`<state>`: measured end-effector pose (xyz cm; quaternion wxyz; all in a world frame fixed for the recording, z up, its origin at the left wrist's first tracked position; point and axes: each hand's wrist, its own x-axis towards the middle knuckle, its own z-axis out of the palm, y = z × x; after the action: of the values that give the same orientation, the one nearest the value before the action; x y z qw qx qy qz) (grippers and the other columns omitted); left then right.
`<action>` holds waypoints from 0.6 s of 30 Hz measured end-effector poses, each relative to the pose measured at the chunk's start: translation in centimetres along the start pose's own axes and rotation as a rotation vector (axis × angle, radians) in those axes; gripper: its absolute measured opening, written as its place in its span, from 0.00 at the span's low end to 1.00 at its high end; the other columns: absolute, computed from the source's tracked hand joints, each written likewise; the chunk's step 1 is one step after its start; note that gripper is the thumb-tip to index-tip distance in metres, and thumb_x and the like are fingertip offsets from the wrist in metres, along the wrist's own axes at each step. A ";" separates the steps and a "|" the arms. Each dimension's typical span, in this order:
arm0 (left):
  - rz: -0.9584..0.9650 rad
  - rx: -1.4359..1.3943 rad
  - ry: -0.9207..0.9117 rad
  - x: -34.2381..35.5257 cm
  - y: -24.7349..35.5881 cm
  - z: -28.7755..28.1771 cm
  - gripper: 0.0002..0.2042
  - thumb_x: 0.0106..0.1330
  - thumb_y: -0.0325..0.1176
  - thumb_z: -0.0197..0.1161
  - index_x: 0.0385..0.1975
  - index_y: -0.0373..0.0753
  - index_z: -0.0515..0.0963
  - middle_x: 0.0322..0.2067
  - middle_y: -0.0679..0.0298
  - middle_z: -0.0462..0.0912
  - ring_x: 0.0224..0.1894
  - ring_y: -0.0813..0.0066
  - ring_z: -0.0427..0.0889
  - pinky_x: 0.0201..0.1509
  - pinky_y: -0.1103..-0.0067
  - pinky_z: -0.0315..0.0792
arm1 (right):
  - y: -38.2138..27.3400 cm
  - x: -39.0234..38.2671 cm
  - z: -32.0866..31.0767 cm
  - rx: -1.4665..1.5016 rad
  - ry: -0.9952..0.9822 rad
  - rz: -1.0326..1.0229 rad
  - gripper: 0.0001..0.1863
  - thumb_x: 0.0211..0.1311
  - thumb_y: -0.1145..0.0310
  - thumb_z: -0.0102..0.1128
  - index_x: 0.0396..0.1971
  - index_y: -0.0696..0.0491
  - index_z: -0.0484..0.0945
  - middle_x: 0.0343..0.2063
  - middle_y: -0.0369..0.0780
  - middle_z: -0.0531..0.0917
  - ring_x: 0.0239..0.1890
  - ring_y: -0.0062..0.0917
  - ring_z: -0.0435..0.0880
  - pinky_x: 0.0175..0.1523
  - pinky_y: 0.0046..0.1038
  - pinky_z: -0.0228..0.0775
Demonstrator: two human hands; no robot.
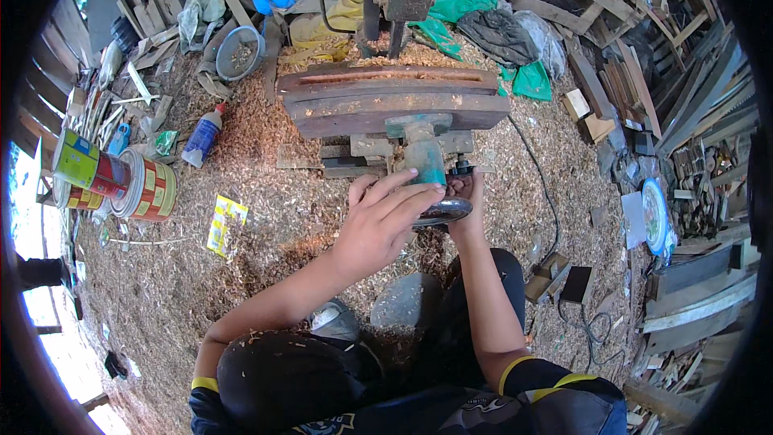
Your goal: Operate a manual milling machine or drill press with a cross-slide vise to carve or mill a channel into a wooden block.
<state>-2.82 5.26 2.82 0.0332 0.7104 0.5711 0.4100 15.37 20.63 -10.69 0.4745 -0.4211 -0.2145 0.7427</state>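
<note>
The person crouches on a floor (266,258) thick with wood shavings, both arms stretched out to a teal-green power tool (424,159) that sits low in front of a stack of curved dark wooden pieces (394,101). The left hand (380,221) lies over the tool's lower end with its fingers spread and only loosely curled — touching rather than clasping, its grip mostly open. The right hand (465,193) comes in from the other side, fingers closed around the edge of a round, shiny metal disc (441,211) at the base of the tool; how tightly it holds I cannot tell. The disc lies between the two hands, just under the left fingertips.

A black cable (541,181) runs off across the shavings toward the floor's right side. Well to the left stand several paint tins (113,177) with bright labels, and nearer in a white plastic bottle (203,135) lies on its side. A yellow packet (225,224) rests on the shavings between the tins and the person's left arm. Beyond the wooden pieces — blue and green plastic sheets (459,0) heaped among planks.
</note>
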 end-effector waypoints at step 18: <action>-0.001 0.018 -0.007 0.0 -0.1 0.4 0.32 0.61 0.24 0.70 0.68 0.51 0.80 0.64 0.70 0.86 0.71 0.62 0.78 0.70 0.59 0.61 | -0.4 0.3 0.1 -0.704 -0.069 -0.511 0.18 0.71 0.65 0.77 0.51 0.53 0.78 0.32 0.34 0.83 0.32 0.16 0.79 0.37 0.24 0.73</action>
<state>-2.67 5.50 2.50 0.0291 0.7119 0.5750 0.4022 15.45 21.04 -10.52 0.4629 -0.4655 -0.5679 0.4966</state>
